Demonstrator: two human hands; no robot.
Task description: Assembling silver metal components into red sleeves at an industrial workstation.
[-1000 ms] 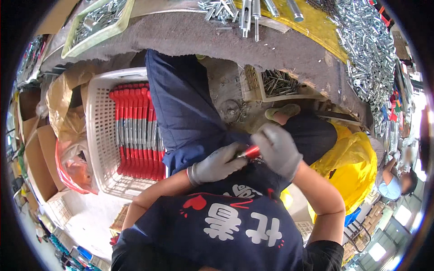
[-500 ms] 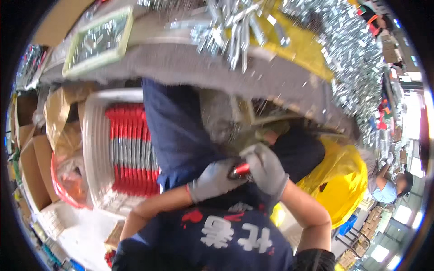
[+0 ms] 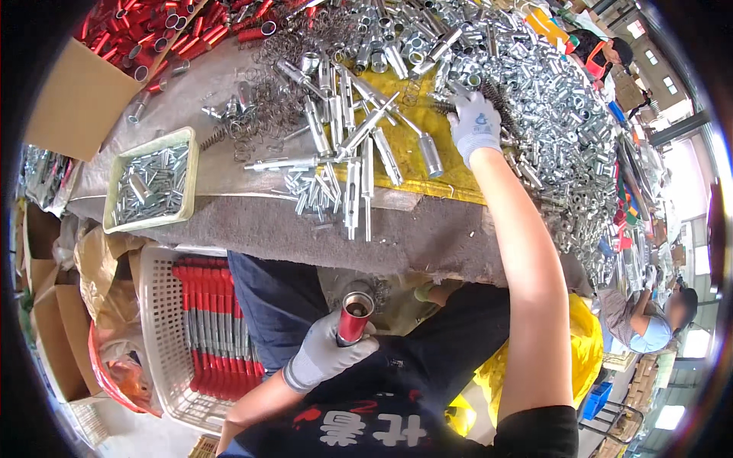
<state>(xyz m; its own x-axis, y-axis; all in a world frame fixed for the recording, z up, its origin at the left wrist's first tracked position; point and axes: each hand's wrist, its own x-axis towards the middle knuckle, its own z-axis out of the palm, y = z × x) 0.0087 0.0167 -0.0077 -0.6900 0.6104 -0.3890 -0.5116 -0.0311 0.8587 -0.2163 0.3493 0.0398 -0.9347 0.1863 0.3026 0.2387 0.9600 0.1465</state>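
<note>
My left hand (image 3: 328,353), in a grey glove, is wrapped around a red metal tube (image 3: 353,324) in front of my lap. The tube's silver-rimmed end faces up and shows a hollow inside. Out over the bench, my gloved right hand (image 3: 475,126) reaches to a heap of dark coil springs (image 3: 500,107) beside silver metal fittings. Its thumb and fingers are apart, though the fingertips are partly hidden among the parts. Silver slotted rods (image 3: 353,187) lie loose on the bench left of that hand.
A pale tray (image 3: 191,172) of small metal pins sits on the bench's left. Red tubes (image 3: 164,34) fill the far left corner. Below, a white basket (image 3: 160,305) holds red-and-silver assemblies. Yellow plastic (image 3: 584,328) hangs at my right. Another person (image 3: 649,324) sits further right.
My right hand has left the red piece near my lap and stretched out to the heap on the bench. The left hand keeps the red tube, now turned upright. The view has shifted toward the bench.
</note>
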